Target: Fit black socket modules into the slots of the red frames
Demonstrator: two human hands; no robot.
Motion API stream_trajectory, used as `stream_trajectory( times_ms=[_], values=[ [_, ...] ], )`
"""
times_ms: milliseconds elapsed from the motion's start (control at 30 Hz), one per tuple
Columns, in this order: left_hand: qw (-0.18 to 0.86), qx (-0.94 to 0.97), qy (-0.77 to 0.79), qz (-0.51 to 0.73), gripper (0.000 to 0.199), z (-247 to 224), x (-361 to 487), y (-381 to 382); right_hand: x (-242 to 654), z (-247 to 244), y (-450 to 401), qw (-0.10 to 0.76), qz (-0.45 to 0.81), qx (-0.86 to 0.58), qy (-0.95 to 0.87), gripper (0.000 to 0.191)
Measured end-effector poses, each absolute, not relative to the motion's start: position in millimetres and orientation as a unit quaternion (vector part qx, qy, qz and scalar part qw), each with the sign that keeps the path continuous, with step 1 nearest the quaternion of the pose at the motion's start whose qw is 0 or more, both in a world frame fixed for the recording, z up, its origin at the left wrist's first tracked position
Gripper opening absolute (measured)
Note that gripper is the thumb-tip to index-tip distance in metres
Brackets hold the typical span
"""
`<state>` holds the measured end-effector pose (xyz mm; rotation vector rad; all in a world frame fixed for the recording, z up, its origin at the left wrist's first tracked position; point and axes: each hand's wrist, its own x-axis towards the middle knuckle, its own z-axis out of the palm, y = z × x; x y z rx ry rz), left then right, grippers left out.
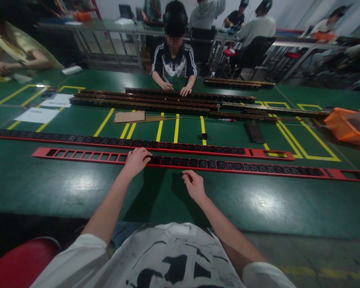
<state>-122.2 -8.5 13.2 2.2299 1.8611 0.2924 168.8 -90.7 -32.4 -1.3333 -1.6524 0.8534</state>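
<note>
Two long red strips lie side by side across the green table. The nearer red strip (243, 173) has black sockets along its middle and right, and bare rectangular openings toward its left end. My left hand (137, 161) rests on this strip where the openings meet the sockets, its fingers bent together; whatever is under the fingertips is hidden. Just below the strip's front edge hovers my right hand (194, 185), fingers curled together, with nothing clear to see in them. Behind, the farther red strip (273, 153) is filled with black sockets for most of its length.
Dark long rails (144, 103) lie across the table's far part, where a person (174, 60) works opposite. A cardboard piece (129, 117), white papers (37, 115), a small black part (204, 136), a dark phone-like object (255, 133) and an orange bin (346, 129) are around.
</note>
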Motion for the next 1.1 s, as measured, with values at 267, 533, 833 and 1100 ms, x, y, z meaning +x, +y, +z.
stream_trajectory(
  times_ms=[267, 533, 833, 1100],
  values=[
    [0.138, 0.747, 0.641, 0.105, 0.028, 7, -120, -2, 227, -2, -85, 0.425, 0.158, -0.568, -0.687, 0.024],
    [0.153, 0.731, 0.654, 0.122, 0.03, -7, -127, -2, 344, 27, -52, 0.086, 0.011, -0.64, -0.763, 0.061],
    [0.067, 0.747, 0.641, 0.161, 0.04, -18, -121, -17, 372, 14, -20, -0.009, 0.087, -0.656, -0.749, 0.049],
    [0.074, 0.747, 0.642, 0.158, 0.039, -14, -132, -28, 371, 15, -22, 0.033, 0.099, -0.6, -0.793, 0.045]
  ],
)
